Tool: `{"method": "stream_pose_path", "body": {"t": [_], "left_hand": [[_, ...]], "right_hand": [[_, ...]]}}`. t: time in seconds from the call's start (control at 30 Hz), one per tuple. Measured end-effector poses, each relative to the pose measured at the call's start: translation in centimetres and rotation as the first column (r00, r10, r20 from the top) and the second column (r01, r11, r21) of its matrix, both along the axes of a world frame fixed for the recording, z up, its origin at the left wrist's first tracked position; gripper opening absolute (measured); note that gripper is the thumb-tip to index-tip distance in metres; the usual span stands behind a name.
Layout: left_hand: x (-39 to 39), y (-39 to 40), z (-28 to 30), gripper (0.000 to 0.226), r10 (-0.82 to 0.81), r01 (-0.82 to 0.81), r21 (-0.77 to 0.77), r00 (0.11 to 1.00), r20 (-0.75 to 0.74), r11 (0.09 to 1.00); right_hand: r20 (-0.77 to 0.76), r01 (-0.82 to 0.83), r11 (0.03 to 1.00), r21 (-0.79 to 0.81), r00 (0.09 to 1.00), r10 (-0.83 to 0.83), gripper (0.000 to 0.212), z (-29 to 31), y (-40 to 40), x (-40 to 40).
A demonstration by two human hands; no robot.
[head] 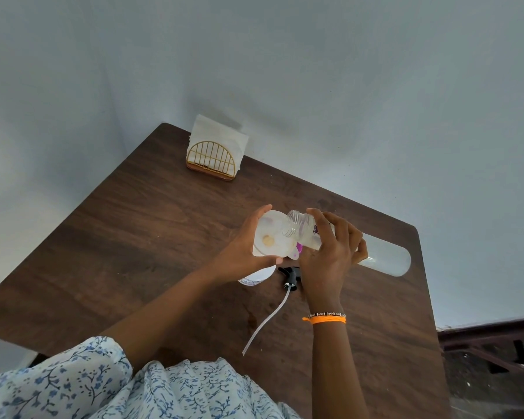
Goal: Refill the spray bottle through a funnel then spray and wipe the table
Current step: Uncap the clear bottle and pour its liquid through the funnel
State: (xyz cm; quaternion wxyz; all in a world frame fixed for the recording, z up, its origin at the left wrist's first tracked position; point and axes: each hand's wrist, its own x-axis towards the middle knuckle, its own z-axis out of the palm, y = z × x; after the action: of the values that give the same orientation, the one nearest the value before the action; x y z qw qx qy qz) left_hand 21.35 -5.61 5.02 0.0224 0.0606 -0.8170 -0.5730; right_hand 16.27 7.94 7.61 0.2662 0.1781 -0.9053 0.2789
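Funnel [274,237] held by left hand [242,252] atop spray bottle [256,278], mid-table [133,222] | right hand [330,249] grips tilted refill bottle [381,255] | risk: mouth overshoots rim, liquid spills; sprayer head [291,276] lies near.

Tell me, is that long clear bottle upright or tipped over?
Tipped. The right hand holds the clear bottle nearly level, its open threaded mouth over the white funnel.

Wood table [164,213]: napkin holder [213,160], sprayer head w/ tube [288,278].
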Motion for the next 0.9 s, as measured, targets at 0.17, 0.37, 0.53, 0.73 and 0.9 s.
{"method": "stream_pose_path", "body": {"t": [0.17,0.37,0.53,0.73,0.9], "left_hand": [[-0.02,0.01,-0.09,0.094,0.0,0.0,-0.006,1.0,0.006,1.0],[0.05,-0.02,0.0,0.093,-0.002,0.002,-0.006,1.0,0.004,1.0],[0.13,0.04,0.13,0.093,-0.003,0.003,-0.006,1.0,0.003,1.0],[0.05,0.03,0.11,0.093,0.001,-0.001,-0.007,1.0,0.012,1.0],[-0.03,0.05,0.09,0.093,0.001,-0.001,-0.016,1.0,0.015,1.0]], "right_hand": [[0.002,0.015,1.0,-0.009,1.0,-0.015,0.047,0.21,-0.05,0.09],[0.006,0.021,1.0,0.001,1.0,-0.021,0.048,0.1,-0.08,-0.05],[0.004,0.031,1.0,0.002,1.0,-0.031,0.049,0.23,-0.04,-0.06],[-0.007,0.029,1.0,0.001,1.0,-0.029,0.047,0.41,-0.09,-0.07],[-0.025,0.034,0.999,-0.001,0.999,-0.034,0.046,0.49,-0.11,-0.22]]}}
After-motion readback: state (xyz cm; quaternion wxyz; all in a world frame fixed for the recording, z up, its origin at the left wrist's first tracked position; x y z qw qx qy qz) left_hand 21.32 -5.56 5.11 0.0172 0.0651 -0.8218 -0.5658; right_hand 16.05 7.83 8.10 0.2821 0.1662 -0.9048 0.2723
